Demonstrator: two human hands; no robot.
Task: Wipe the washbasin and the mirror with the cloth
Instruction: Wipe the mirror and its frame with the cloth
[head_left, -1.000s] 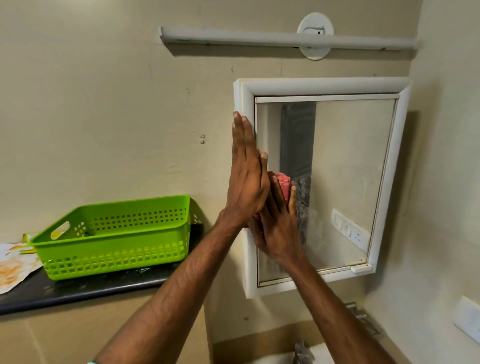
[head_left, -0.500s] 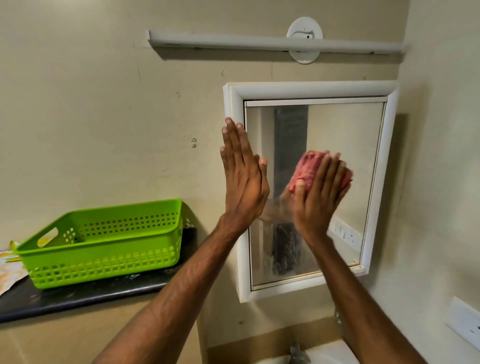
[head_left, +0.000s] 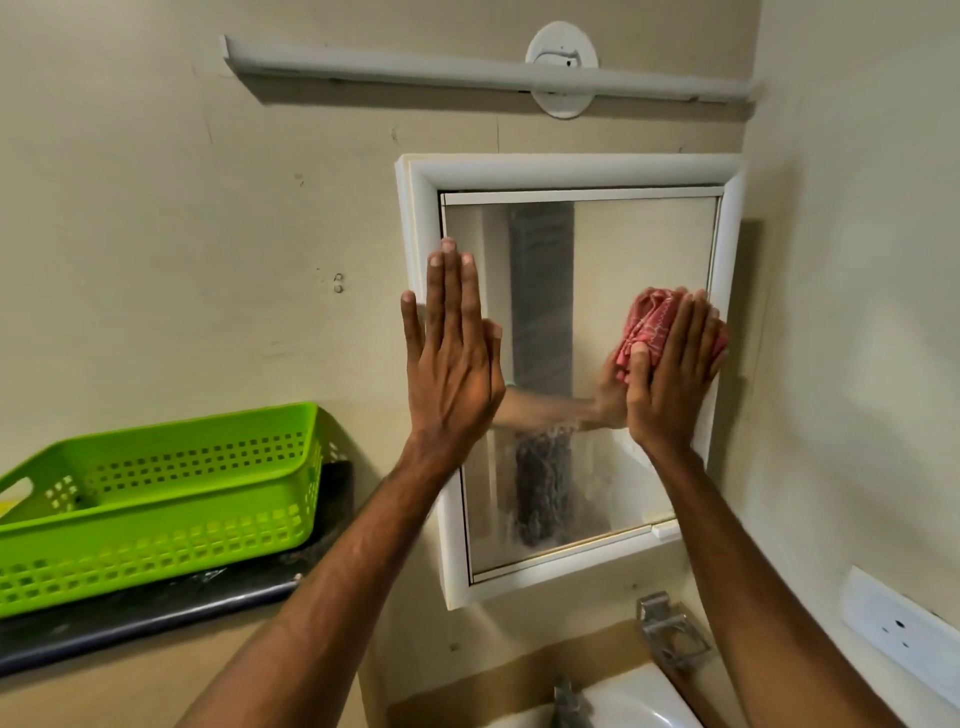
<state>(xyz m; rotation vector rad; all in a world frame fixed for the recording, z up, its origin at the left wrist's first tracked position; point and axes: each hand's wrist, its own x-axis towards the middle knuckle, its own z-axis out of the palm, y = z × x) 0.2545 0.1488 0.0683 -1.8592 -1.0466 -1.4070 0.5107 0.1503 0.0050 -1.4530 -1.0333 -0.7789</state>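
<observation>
A white-framed mirror (head_left: 639, 244) hangs on the beige wall ahead. My right hand (head_left: 670, 379) presses a bunched red patterned cloth (head_left: 647, 325) flat against the glass near the mirror's right edge. My left hand (head_left: 452, 364) lies flat with fingers up on the mirror's left frame and glass edge, holding nothing. The lower glass looks smeared and wet. Below, the white washbasin (head_left: 628, 701) shows at the bottom edge with its metal tap (head_left: 569, 701) partly visible.
A green plastic basket (head_left: 156, 499) stands on a dark counter (head_left: 130, 623) at the left. A metal wall holder (head_left: 667, 631) sits under the mirror. A white socket plate (head_left: 904, 631) is on the right wall. A white tube light fitting (head_left: 467, 70) runs above.
My right hand has swept the cloth from the mirror's lower left across to its right edge. My left hand stayed on the left frame. The view tilted down a little.
</observation>
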